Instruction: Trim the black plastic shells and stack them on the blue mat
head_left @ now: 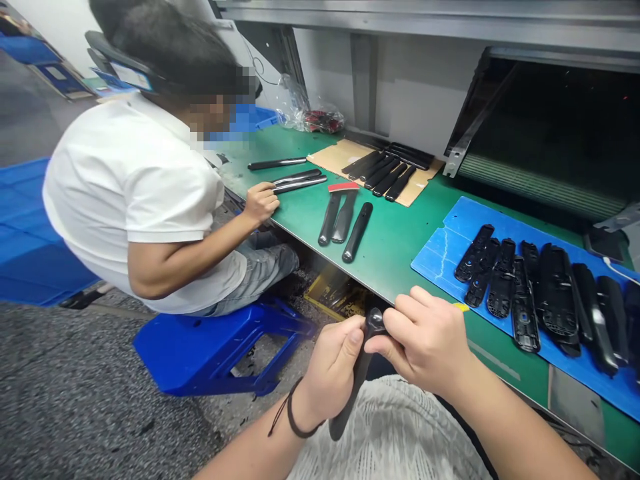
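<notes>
My left hand is wrapped around a long black plastic casing, held tilted above my lap with its glossy rounded end up. Closed at that upper end is my right hand, its thumb and fingers pressed close to the casing. A yellow tip sticks out behind the right hand; it looks like the end of a slim tool, and the rest is hidden by the fingers. On the green table beyond lie a single black casing and two more beside it under a red strip.
A blue mat at right carries several black casing halves. Several black casings lie on cardboard at the back. At left, a co-worker sits on a blue stool, a hand on black pieces. A dark screen stands behind.
</notes>
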Motion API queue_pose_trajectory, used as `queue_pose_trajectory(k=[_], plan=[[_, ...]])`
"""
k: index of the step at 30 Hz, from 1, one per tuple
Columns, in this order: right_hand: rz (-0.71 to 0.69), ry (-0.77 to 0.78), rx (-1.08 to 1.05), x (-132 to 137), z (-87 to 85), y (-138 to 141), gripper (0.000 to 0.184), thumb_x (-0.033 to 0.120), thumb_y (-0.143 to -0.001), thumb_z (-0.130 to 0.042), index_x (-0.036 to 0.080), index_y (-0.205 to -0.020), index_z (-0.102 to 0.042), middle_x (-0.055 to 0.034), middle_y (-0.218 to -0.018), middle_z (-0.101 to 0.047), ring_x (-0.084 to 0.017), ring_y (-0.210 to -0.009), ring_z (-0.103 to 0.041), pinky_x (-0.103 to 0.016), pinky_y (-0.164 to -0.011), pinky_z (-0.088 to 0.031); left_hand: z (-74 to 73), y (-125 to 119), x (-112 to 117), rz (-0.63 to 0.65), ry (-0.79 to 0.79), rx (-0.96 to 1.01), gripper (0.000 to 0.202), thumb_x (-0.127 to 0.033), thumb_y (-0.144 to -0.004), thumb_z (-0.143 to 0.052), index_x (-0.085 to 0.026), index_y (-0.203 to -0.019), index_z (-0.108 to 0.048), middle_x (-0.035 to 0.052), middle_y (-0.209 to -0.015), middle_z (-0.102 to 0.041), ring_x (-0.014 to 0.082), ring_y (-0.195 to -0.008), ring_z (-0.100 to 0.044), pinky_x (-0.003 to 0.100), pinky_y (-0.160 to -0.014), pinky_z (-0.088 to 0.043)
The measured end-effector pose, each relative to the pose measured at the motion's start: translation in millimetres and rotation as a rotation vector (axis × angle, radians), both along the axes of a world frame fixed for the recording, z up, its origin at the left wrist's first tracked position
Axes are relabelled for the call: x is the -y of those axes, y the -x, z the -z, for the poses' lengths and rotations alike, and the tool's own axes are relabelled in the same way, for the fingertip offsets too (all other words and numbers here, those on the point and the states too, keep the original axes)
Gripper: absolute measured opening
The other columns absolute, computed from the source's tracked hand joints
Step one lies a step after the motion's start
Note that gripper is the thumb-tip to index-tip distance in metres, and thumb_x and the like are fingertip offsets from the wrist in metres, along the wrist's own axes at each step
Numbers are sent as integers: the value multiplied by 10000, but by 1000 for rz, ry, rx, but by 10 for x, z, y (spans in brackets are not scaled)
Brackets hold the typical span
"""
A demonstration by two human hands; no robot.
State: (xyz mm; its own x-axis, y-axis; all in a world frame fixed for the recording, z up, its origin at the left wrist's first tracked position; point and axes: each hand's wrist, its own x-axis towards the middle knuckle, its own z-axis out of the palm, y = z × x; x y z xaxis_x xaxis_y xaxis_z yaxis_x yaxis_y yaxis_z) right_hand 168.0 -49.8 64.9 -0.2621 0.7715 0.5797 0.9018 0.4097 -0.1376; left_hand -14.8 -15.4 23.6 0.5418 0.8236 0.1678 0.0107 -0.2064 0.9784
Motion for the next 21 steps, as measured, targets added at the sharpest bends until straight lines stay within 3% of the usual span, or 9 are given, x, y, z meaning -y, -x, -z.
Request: queue_pose_trajectory(k=[3, 7, 13, 21], plan=[[83, -97, 46, 29, 72, 48, 556, 583, -1083, -365, 210, -695, -507, -14, -662, -434, -184, -687, -295, -348, -607, -175, -29, -49, 3, -14, 75, 35, 486, -481, -1099, -370, -171, -759, -525, -2, -698, -494, 127, -628, -406, 278, -600, -333], [135, -103, 52, 46, 158, 91, 543, 570, -1090, -335, 210, -741, -542, -22, -679, -450, -193, -699, -307, -351, -620, -204, -57, -107, -4, -18, 154, 61, 486, -497, -1095, -385, -161, -785, -552, 1, -724, -512, 125, -650, -412, 269, -604, -351], [78, -37, 42, 73, 274, 155, 551, 579, -1088, -320, 211, -752, -554, -28, -691, -463, -200, -705, -327, -354, -628, -206, -93, -132, -67, -119, 187, 45, 525, -546, -1078, -402, -174, -717, -485, -9, -699, -463, 123, -642, -389, 273, -599, -349], [17, 60, 16, 168, 384, 269, 567, 625, -1072, -313, 215, -767, -557, -32, -708, -477, -205, -717, -346, -358, -632, -216, -103, -177, -157, -264, 235, 34, 574, -624, -1059, -382, -172, -738, -530, -6, -669, -472, 122, -602, -395, 281, -566, -338]])
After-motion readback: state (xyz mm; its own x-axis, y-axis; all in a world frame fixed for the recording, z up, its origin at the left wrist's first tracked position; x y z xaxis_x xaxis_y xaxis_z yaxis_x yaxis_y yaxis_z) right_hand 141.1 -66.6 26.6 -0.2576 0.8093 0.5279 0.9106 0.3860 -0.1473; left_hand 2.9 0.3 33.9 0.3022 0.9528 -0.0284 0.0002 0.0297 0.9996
